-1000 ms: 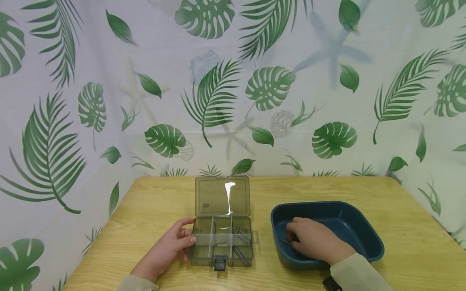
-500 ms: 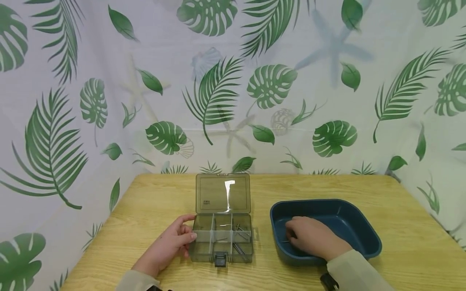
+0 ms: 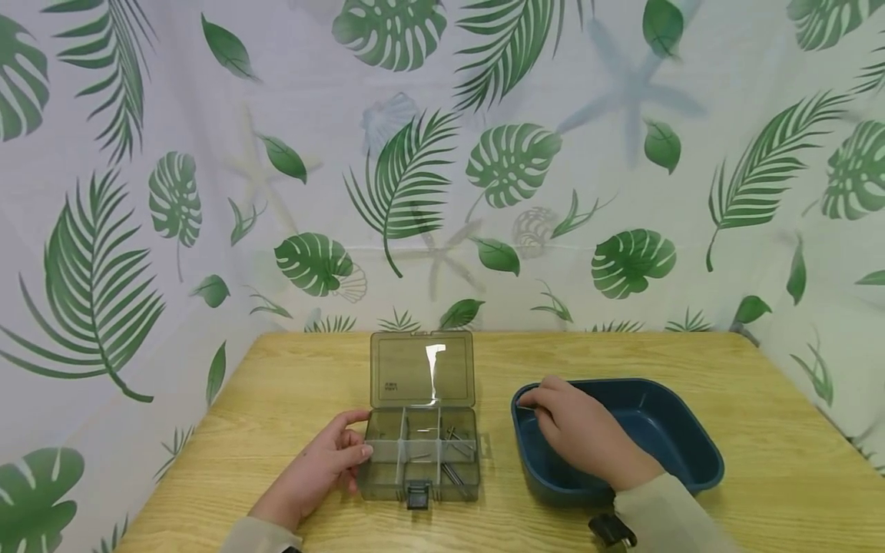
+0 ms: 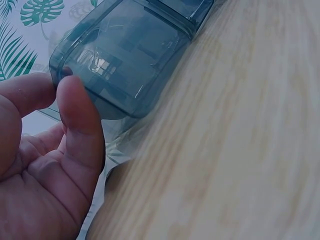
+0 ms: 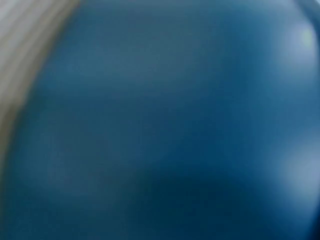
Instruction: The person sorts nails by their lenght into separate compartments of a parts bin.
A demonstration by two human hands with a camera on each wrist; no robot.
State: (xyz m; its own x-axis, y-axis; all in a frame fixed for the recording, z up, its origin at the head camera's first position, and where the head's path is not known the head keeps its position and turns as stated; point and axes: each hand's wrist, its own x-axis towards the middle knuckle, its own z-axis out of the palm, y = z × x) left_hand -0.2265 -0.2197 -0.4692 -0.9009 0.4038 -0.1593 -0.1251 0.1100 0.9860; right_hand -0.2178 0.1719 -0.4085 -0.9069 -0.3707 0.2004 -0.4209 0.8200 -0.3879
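Observation:
A smoky, see-through compartment box [image 3: 380,488] lies on the table with its lid [image 3: 408,369] raised at the back. My left hand [image 3: 314,470] grips its left side, the thumb [image 4: 80,107] at a corner in the left wrist view. Thin metal nails [image 3: 455,476] lie in the right-hand compartments, with small slivers in the middle ones. Over the left end of the dark blue tub [image 3: 674,438], my right hand [image 3: 584,438] pinches a thin metal nail [image 3: 527,408] near the back-left rim. Only the blurred blue tub fills the right wrist view; that hand's fingers are hidden there.
Both containers stand on a wooden table [image 3: 311,369], the tub to the right of the box. A black latch [image 3: 418,495] hangs at the box's front. White leaf-printed cloth [image 3: 442,153] rises behind and at both sides.
My right hand has risen from the tub's floor toward its back-left rim, a thin nail between its fingertips. The left hand and the box stay put.

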